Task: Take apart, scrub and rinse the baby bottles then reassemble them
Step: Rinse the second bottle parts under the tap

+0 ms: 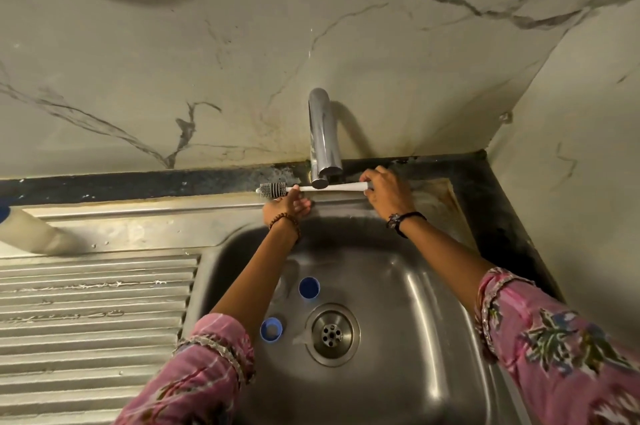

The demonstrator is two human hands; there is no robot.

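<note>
White-handled, the bottle brush (313, 188) lies level under the tap (323, 137). The right hand (386, 191) grips its handle end right of the tap; the left hand (287, 206) pinches it beside the bristles, left of the tap. Two blue bottle parts (309, 287) sit in the sink (398, 286) below the tap.

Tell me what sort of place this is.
Most likely a home kitchen sink area: a stainless steel sink with a ribbed drainboard, a chrome tap against a marble-look wall, and a bottle brush held in both hands.
</note>
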